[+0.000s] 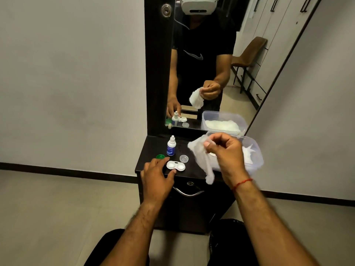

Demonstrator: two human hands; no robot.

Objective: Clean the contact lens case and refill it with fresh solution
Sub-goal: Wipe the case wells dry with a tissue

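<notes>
Head view: a person is steadying an open contact lens case while holding a tissue above the dark cabinet top (153, 150).

Going left to right: a green cap (160, 156) is lying just beyond the left hand (156, 176), whose fingers are loosely spread around the white lens case (175, 165), fingertips touching its near and left edges without closing on it. The case is sitting flat, both wells uncovered, with the solution bottle (171, 145) standing behind it and a clear cap (184, 158) just beside. It is looking light, stiff and likely slippery, so holding it by the bridge or outer rims seems wisest. The right hand (225, 150) is pinching a soft white tissue (201, 156) between thumb and fingers, raised in front of the clear plastic tub (256, 156).
</notes>
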